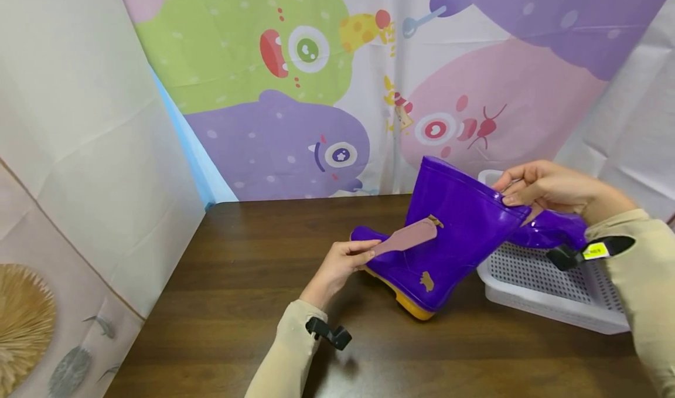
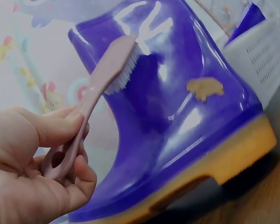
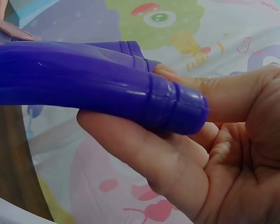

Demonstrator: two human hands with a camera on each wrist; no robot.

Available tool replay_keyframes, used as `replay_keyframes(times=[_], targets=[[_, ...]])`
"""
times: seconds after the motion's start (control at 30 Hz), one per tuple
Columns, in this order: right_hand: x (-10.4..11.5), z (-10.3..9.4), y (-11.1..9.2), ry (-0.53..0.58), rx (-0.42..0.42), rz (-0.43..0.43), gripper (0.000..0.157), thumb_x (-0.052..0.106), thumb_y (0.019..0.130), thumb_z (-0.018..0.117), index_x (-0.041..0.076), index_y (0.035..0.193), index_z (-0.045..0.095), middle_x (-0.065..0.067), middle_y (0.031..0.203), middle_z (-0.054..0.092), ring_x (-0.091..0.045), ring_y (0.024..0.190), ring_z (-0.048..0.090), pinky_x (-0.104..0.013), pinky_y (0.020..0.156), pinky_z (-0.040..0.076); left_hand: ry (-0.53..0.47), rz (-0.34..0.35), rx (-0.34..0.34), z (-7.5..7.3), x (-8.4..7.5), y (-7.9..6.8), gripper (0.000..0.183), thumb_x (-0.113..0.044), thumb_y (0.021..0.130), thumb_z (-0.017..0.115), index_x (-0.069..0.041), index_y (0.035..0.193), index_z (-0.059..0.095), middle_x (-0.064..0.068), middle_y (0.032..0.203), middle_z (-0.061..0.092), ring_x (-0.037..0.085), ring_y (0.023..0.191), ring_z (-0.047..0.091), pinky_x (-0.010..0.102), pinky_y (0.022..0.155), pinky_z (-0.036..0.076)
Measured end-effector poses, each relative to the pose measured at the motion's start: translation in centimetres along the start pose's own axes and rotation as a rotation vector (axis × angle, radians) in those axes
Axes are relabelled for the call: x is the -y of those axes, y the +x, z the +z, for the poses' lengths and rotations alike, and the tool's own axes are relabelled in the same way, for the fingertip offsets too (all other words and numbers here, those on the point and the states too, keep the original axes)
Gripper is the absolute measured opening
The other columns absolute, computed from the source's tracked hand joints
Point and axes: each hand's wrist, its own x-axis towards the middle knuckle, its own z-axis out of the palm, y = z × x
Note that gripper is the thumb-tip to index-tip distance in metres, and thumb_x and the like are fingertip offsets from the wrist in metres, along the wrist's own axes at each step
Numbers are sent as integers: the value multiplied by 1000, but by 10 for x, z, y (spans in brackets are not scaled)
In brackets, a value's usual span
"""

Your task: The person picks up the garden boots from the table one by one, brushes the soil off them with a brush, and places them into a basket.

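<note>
Left hand (image 1: 340, 269) grips a pink scrub brush (image 1: 411, 237) at a purple rain boot (image 1: 464, 228), tilted over the wooden table (image 1: 253, 269) beside the white basket (image 1: 554, 313), while the right hand (image 1: 561, 190) pinches the boot's rim (image 1: 469, 182), a hold firm scrubbing could twist loose.

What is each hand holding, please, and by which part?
The left hand holds a pink brush by its handle; the right hand pinches a purple boot by its top rim.

Head view from up high, facing forward-down over worktop (image 1: 237, 322). Wrist views way closer: left faces brush (image 2: 113, 63), right faces boot (image 3: 98, 84) edge-on. Boot's in all three.
</note>
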Motion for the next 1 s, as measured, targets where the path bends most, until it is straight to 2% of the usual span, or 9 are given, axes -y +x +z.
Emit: replay_keyframes(times=[0.23, 0.4, 0.53, 0.63, 0.7, 0.77, 0.83, 1.0], targets=[[-1, -1, -1, -7, 17, -6, 30, -14, 91, 37, -2, 110, 57, -15, 100, 66, -25, 81, 66, -35, 61, 53, -104, -17, 29, 10, -8, -2, 32, 6, 87, 55, 14, 118, 52, -5, 80, 63, 6, 61, 49, 19, 57, 42], [0, 1, 0, -12, -3, 11, 29, -13, 91, 39, -2, 109, 58, -17, 98, 66, -27, 80, 66, -38, 63, 53, -114, 34, 42, 21, -14, 0, 33, 6, 87, 55, 14, 119, 51, -6, 89, 63, 5, 64, 49, 19, 59, 43], [1, 2, 0, -13, -14, 14, 28, -13, 91, 39, -1, 108, 58, -17, 97, 66, -27, 79, 66, -38, 63, 53, -35, 95, 11, 28, -16, 4, 30, 5, 84, 59, 12, 114, 57, -1, 92, 64, 7, 69, 53, 20, 61, 45], [1, 3, 0, -26, -11, 7, 29, -13, 91, 39, -1, 108, 58, -16, 97, 66, -27, 79, 66, -36, 62, 53, 74, 117, -8, 33, -26, -1, 27, 6, 82, 62, 11, 108, 61, 12, 93, 66, 9, 67, 54, 22, 60, 47], [1, 3, 0, -33, -7, 1, 28, -13, 91, 39, -1, 108, 58, -16, 98, 66, -26, 80, 66, -36, 62, 53, 145, 118, -4, 36, -35, -6, 25, 6, 81, 63, 11, 106, 63, 17, 89, 65, 10, 65, 55, 28, 60, 50], [1, 3, 0, -30, 2, -7, 29, -13, 91, 39, -1, 108, 58, -16, 99, 66, -25, 81, 66, -35, 62, 53, 199, 109, 15, 38, -43, -11, 24, 7, 81, 63, 12, 104, 63, 18, 81, 64, 11, 60, 53, 33, 57, 51], [1, 2, 0, -16, 9, -13, 29, -14, 90, 38, -2, 108, 57, -16, 101, 66, -26, 83, 66, -36, 62, 53, 228, 98, 37, 38, -44, -12, 23, 8, 81, 63, 12, 103, 64, 12, 72, 61, 12, 56, 51, 35, 55, 51], [2, 1, -1, -10, -5, -19, 30, -15, 90, 38, -1, 107, 58, -16, 102, 66, -27, 84, 66, -38, 64, 53, 272, 85, 69, 37, -43, -13, 21, 10, 80, 61, 13, 101, 63, 10, 68, 57, 14, 54, 48, 30, 53, 49]])
